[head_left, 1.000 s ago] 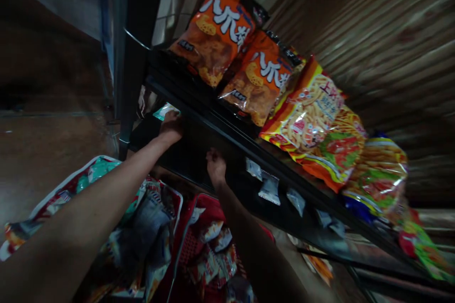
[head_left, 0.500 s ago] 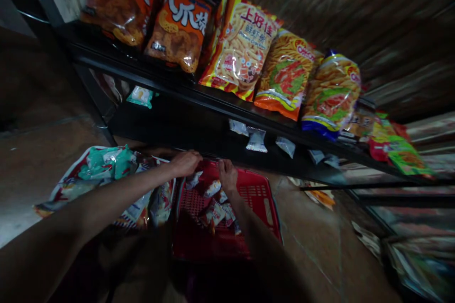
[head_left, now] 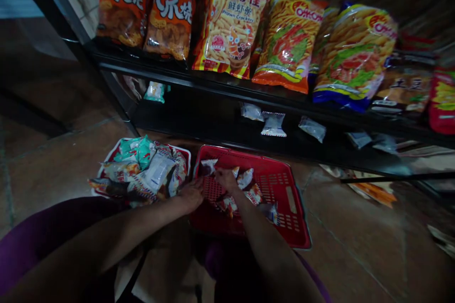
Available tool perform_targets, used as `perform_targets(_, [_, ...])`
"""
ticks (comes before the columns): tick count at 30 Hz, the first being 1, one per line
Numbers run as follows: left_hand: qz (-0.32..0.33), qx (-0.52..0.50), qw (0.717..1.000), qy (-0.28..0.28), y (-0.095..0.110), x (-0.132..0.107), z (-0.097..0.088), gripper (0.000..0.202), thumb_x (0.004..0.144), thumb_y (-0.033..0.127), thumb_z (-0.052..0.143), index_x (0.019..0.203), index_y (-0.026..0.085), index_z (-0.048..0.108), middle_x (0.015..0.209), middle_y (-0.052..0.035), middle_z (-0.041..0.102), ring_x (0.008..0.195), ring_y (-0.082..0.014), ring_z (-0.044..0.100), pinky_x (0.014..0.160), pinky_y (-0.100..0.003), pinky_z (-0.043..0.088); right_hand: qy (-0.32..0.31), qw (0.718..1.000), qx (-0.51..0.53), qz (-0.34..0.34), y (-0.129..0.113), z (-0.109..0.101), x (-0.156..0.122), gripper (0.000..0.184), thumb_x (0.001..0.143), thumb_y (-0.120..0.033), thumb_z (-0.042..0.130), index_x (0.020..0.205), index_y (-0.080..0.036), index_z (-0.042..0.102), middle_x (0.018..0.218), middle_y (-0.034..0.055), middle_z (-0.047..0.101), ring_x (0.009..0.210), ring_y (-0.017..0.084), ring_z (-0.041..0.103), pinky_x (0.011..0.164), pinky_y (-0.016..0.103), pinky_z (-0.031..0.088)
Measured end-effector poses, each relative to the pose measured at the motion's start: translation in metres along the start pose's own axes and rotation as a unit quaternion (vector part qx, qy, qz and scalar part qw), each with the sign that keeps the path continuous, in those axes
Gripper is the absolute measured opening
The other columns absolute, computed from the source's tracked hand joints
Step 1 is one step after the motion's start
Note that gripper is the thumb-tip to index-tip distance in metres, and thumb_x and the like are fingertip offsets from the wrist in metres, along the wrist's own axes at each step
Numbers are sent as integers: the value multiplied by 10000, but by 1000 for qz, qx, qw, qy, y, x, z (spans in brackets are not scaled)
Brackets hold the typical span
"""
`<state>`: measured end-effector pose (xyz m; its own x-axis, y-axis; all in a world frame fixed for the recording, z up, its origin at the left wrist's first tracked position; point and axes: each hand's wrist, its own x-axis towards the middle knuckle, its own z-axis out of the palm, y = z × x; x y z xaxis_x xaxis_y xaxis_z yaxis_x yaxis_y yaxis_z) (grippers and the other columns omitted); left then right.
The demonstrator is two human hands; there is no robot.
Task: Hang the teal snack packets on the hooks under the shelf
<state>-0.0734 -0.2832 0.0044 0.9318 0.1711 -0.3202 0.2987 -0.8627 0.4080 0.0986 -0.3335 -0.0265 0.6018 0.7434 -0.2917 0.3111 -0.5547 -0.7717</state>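
Observation:
My left hand is over the left rim of the red plastic basket, its fingers pointing inward. They are dim and smeared, so whether they grip anything is unclear. Inside that basket, my right hand has its fingers curled together, and what they hold, if anything, is hidden. A small snack packet lies by the basket's back left corner. Several more small packets are scattered on the basket floor around my right hand.
Left of the red basket stands a white-rimmed basket heaped with green and white packets. A black shelf crosses behind, with a few small packets below and large snack bags above. Papers lie at right.
My view has shifted. Both hands have come back from the basket's rear edge toward me, the left to the left rim, the right farther inside among the packets.

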Motion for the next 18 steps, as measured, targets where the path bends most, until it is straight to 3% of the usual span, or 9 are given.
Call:
perform_targets(3, [-28,82,995,47,-25,-23,-34,423,886,143,331,1252,108,540,1449,-141,347,1398,-240,150,1135,-431,86,3,1000,12,-22,-28,20,19,330,875,-426,443,845,-185,667,735,18,679,759,161,635,744,272,470])
perform_targets(5, [-138,107,982,72,-45,-42,-51,470,868,237,418,1321,122,470,1495,-161,234,1400,-314,82,1112,-519,40,-12,999,23,-45,-50,35,24,375,891,-450,387,965,-201,658,832,28,699,804,158,641,793,280,466])
perform_targets(7, [-242,85,965,62,-65,-62,-58,644,819,424,503,1383,137,382,1506,-179,185,1392,-364,59,1086,-568,75,-47,996,31,-71,-72,51,21,387,878,-471,413,1114,-238,613,1016,27,689,930,158,632,865,282,449])
perform_targets(10, [-308,35,950,42,-82,-86,-53,729,809,505,483,1436,196,273,1514,-179,158,1385,-387,86,1036,-608,170,-146,986,-14,-74,-99,78,7,546,851,-547,427,1306,-249,478,1302,65,546,1198,206,505,1020,337,348])
perform_targets(13, [-316,22,947,51,-81,-97,-40,737,812,471,495,1451,221,224,1507,-184,181,1388,-366,106,1043,-577,187,-210,975,-64,-18,-109,101,-15,701,815,-637,408,1372,-212,394,1435,94,388,1346,251,316,1099,378,233])
perform_targets(18, [-284,50,955,68,-74,-93,-26,836,757,422,586,1459,194,194,1499,-194,201,1388,-363,111,1073,-569,84,-160,985,1,58,-96,119,-39,787,791,-679,389,1422,-221,280,1473,81,318,1365,237,277,1104,375,228])
